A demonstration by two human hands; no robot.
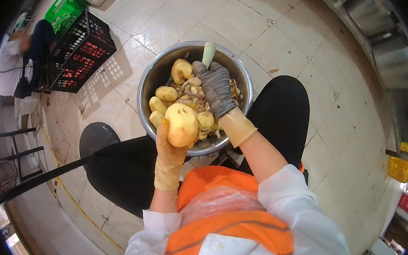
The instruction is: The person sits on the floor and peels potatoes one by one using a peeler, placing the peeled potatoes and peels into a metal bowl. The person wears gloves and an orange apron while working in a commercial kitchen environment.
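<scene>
A steel bowl point(249, 71) stands between my knees, holding peeled potatoes point(166, 93) and a heap of peelings point(195, 90). My left hand point(168, 157), in a pale rubber glove, is closed around a large peeled potato point(182, 123) above the bowl's near left part. My right hand point(216, 86) wears a grey knit glove over a rubber one and grips a tool with a pale green handle point(208, 54), whose end sticks up past the fingers. The tool's working end is hidden, so its kind is unclear.
A black plastic crate point(83, 53) with red contents and a green crate point(66, 8) stand at the upper left, beside a seated person point(13, 63). A black metal bar point(43, 179) runs along the lower left. Steel cabinets point(395, 60) line the upper right.
</scene>
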